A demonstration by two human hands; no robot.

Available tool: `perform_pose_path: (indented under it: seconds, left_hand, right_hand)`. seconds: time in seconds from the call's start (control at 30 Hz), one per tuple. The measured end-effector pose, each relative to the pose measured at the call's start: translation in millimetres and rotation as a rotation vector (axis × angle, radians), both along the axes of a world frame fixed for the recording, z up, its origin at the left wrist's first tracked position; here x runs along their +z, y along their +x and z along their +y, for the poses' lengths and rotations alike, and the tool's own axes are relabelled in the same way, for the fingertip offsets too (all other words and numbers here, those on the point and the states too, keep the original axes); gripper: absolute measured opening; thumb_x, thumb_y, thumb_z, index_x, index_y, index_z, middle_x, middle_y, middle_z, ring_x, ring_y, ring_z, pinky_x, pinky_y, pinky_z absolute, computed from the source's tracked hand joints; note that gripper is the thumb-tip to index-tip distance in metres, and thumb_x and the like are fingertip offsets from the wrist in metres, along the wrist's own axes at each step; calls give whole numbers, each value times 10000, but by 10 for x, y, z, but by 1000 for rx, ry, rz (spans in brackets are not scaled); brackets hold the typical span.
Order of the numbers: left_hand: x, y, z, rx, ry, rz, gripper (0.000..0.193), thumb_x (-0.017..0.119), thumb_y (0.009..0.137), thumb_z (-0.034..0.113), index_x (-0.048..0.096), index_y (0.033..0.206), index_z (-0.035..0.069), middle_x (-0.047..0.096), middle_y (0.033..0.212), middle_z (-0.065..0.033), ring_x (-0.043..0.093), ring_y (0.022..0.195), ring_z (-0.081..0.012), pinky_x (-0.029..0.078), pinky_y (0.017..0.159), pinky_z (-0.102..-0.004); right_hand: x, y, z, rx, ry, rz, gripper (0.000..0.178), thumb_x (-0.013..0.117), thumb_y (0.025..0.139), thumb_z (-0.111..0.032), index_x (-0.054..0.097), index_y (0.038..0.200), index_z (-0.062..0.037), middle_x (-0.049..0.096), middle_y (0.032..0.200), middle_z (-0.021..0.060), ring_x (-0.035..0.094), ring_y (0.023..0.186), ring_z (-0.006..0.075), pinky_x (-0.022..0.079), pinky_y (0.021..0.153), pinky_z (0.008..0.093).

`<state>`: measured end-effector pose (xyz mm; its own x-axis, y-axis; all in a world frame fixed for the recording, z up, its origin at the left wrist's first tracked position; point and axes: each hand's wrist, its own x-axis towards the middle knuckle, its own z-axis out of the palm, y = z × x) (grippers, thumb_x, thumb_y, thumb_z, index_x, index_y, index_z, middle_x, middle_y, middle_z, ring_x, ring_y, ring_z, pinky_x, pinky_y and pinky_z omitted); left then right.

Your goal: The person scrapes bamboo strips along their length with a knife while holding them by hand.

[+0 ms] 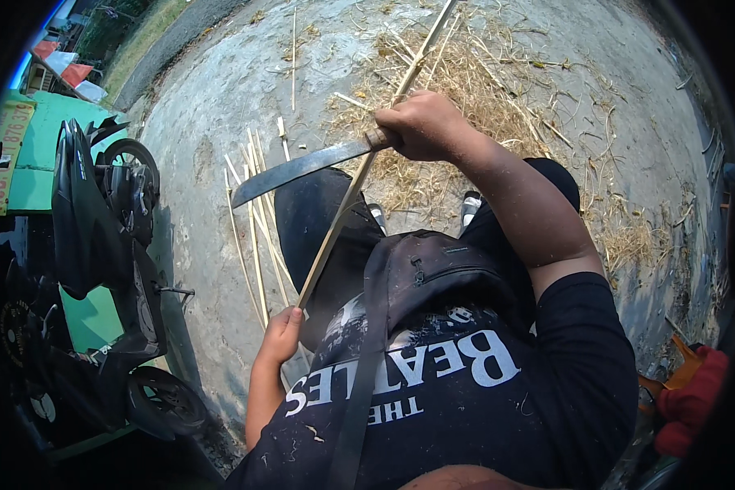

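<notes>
The left hand [281, 335], at 7 o'clock in the view, is gripping a long wooden stick [349, 200]. The right hand [425, 128], at 1 o'clock, is gripping a knife [302, 169] whose blade is pointing toward 8 o'clock. The stick is running from 7 to 1 o'clock. Loose sticks [257, 257] are lying at 9 o'clock.

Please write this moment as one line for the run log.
left hand: holds long pale strip | right hand: grips machete | ground: pale shavings beyond feet
</notes>
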<state>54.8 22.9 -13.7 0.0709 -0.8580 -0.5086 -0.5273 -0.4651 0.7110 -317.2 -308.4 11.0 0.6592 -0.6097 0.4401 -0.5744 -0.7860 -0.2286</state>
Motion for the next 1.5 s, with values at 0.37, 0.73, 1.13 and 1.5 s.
perform_pose_path:
  seconds: [0.37,0.73,1.13,1.5]
  left_hand:
    - [-206,-183,159,59,-134,-19,560,477,1087,482,574,811,4,544,663,-32,520,628,-134,437,582,-333]
    - [-144,-105,85,48,-63,-35,528,506,1079,473,605,866,-1,567,697,-32,539,677,-139,458,626,-333]
    - [4,-46,-63,-26,25,-42,455,506,1084,413,625,991,-16,638,785,-113,605,753,-193,497,706,-344]
    - [-300,16,67,-26,-3,-65,476,495,1086,436,623,1021,-18,633,789,-91,608,762,-182,504,715,-351]
  right_hand:
    - [-219,-358,-357,-410,389,45,106,679,873,-190,680,961,-133,721,838,122,723,813,342,572,706,474]
    - [-251,-451,-497,-615,524,81,161,654,924,-206,697,1056,-124,729,953,132,718,896,298,568,830,447]
    - [-544,-502,-563,-685,467,165,136,629,972,-261,692,1054,-174,736,911,108,742,871,255,585,810,425]
    - [-469,-398,-467,-568,587,-211,182,650,891,-226,685,1023,-105,730,922,142,716,865,304,556,809,443]
